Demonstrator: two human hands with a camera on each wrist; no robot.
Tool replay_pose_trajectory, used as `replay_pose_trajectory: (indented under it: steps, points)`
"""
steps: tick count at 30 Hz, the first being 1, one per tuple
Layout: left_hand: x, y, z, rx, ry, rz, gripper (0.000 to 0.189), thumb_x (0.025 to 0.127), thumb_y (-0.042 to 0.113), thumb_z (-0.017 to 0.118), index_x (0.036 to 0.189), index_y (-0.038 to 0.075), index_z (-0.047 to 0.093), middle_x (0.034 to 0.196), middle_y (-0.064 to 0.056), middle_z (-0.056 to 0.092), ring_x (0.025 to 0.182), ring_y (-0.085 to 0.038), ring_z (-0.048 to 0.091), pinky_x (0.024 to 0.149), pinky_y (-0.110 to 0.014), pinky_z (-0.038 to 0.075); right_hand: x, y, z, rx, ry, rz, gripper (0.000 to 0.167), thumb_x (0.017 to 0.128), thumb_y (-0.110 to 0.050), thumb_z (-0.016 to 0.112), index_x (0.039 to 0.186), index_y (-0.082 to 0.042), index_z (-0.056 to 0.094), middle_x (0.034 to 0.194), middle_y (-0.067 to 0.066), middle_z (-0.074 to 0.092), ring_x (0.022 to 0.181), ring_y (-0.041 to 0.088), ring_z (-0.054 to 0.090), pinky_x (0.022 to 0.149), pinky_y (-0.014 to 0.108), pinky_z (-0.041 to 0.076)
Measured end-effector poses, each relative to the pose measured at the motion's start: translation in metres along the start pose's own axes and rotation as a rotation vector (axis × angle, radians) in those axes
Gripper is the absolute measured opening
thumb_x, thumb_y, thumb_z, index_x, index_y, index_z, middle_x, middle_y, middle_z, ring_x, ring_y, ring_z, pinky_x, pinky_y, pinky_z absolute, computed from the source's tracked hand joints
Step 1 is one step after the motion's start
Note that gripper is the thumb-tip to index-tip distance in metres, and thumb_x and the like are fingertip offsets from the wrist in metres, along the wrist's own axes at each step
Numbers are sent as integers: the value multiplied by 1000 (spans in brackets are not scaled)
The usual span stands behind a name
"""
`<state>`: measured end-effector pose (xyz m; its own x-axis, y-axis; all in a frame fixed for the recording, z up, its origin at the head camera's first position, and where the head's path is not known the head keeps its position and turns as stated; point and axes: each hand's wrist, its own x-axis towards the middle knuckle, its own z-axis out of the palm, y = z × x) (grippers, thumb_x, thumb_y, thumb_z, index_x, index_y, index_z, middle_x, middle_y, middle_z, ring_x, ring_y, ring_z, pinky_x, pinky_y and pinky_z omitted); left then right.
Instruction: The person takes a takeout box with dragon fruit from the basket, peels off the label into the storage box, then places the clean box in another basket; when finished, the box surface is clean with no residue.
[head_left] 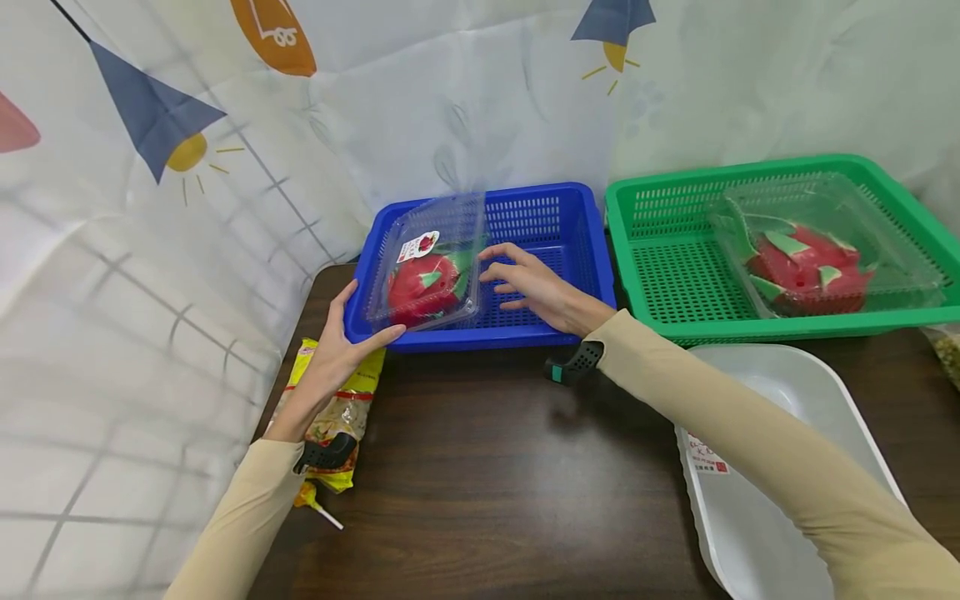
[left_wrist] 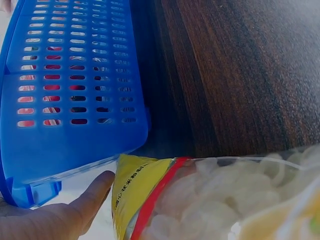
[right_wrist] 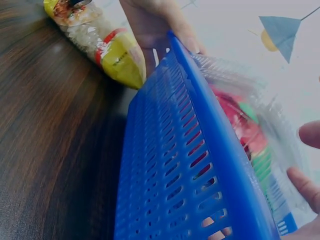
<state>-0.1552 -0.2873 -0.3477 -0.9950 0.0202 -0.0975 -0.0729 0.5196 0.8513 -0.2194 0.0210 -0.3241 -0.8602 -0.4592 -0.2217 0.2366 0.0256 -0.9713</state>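
On the dark brown wood-grain desk (head_left: 480, 467), a rectangular blue plastic basket (head_left: 487, 337) with slotted walls holds, in its nine o'clock half, a clear plastic container with a white-and-red label (head_left: 417, 247); inside the container is a red dragon fruit (head_left: 420, 293) with green scales, and the container's top rises above the basket's rim. The left hand (head_left: 333, 346) is at the basket's eight o'clock corner, fingers extended outside the wall and thumb reaching over the rim by the container's corner; whether that thumb touches the container I cannot tell. The right hand (head_left: 536, 287) is over the basket at the container's three o'clock edge, fingers spread and loosely bent, grasping nothing. Toward seven o'clock from the basket, partly under the left forearm, lies a yellow-and-clear plastic food packet (head_left: 351, 412), with an orange lollipop on a white stick (head_left: 306, 495) at its seven o'clock end. At three o'clock, beside the blue basket, a green plastic basket (head_left: 750, 328) holds a second clear container (head_left: 840, 196) with another red dragon fruit (head_left: 810, 267). A white rounded tray (head_left: 765, 542) sits toward four o'clock, beneath the right forearm.
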Motion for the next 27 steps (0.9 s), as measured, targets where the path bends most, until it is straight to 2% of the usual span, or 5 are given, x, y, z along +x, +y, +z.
replay_pose_trajectory:
  steps: [5, 11, 19, 22, 27]
  points:
    - [1, 0, -1, -4, 1, 7, 107, 95, 40, 75, 168, 27, -2, 171, -17, 12, 154, -44, 21, 122, -65, 26, 1, 0, 3, 70, -58, -5, 46, 107, -18, 52, 150, -18, 37, 155, 19, 42, 135, 49, 51, 109, 61, 47]
    - [0, 0, 0, 0, 1, 3, 107, 95, 40, 75, 168, 27, -2, 171, -17, 13, 154, -44, 21, 122, -65, 27, 2, 0, 8, 85, -89, -11, 57, 107, -19, 53, 156, -23, 24, 160, 22, 32, 122, 47, 62, 104, 60, 52]
    - [-1, -1, -1, -4, 2, 12, 107, 96, 39, 74, 168, 26, -3, 172, -17, 11, 155, -44, 20, 122, -66, 25, 5, -1, 15, 29, -91, -27, 78, 107, -23, 56, 166, -42, 9, 168, 15, 19, 119, 49, 63, 103, 58, 53]
    - [-1, -1, -1, -5, 2, 9, 107, 95, 40, 74, 168, 26, -3, 172, -17, 11, 155, -44, 20, 122, -66, 24, 5, -1, 16, -16, -113, -26, 77, 107, -28, 56, 167, -42, 10, 173, 9, 10, 121, 49, 62, 103, 57, 53]
    - [-1, 0, 0, 2, 2, 3, 107, 95, 42, 75, 168, 27, -2, 172, -16, 12, 155, -43, 20, 122, -66, 25, 5, -2, 18, -46, -113, -1, 80, 106, -37, 57, 167, -42, 5, 174, 8, 5, 128, 53, 56, 105, 60, 51]
